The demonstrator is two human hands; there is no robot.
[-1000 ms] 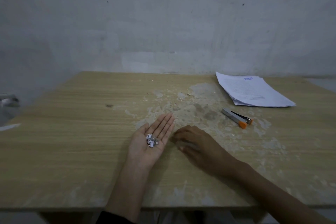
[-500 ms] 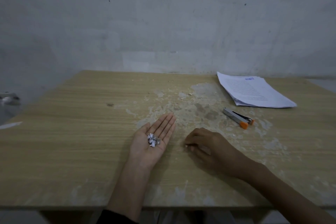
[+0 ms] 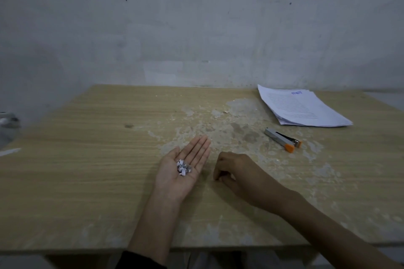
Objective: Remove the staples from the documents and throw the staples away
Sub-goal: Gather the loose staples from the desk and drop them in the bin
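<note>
**Staples of bent silvery wire (image 3: 183,167) collected, not yet binned**

Pale worn wooden table (image 3: 87,159) holds the white printed document stack (image 3: 301,109) far right. Left hand (image 3: 175,181) lies flat, palm up, carrying the staples; right hand (image 3: 238,170) curls beside it, contents unclear. Silver-orange staple tool (image 3: 283,139) lies idle.

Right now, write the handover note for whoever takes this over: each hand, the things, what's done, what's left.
Left hand: palm up on the wooden table, fingers straight, carrying a small heap of staples and paper scraps.
Right hand: beside it, fingers curled onto the tabletop; whether it pinches anything cannot be seen.
Documents: stacked at the far right; the stapler lies just in front of them.
Done: staples collected in the palm.
To do: throw them away; no bin in view.
</note>
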